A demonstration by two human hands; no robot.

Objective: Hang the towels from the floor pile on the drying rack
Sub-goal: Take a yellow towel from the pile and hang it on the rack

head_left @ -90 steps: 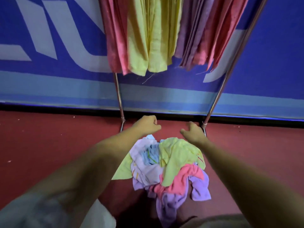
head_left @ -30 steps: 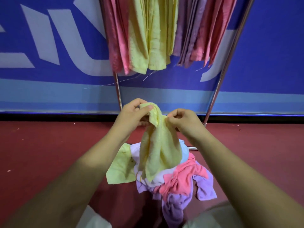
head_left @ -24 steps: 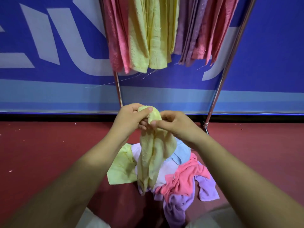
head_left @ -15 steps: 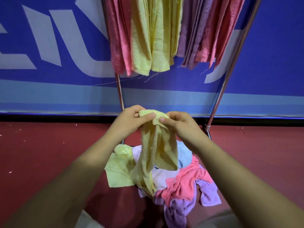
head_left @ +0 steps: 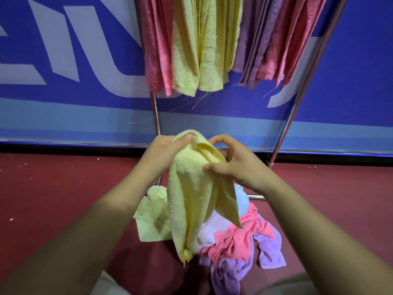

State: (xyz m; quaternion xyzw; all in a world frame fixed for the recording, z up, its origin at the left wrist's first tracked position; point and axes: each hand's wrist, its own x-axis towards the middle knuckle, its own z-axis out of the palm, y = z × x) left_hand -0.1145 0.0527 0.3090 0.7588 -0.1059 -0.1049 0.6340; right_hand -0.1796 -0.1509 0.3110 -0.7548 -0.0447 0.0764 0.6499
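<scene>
While the floor pile (head_left: 229,237) sits below the drying rack (head_left: 285,128), left hand (head_left: 159,154) and right hand (head_left: 236,165) both pinch the yellow towel (head_left: 191,199) aloft, above it.

I see a blue banner (head_left: 350,71) filling the upper view, with big pale grey letter shapes (head_left: 70,50) printed across it. Along the banner's lower edge runs a light blue band (head_left: 63,122). Just below the banner lies a dark strip (head_left: 63,149), and below that a dark red floor (head_left: 53,199) with a few small pale specks (head_left: 11,219) scattered on it.
</scene>
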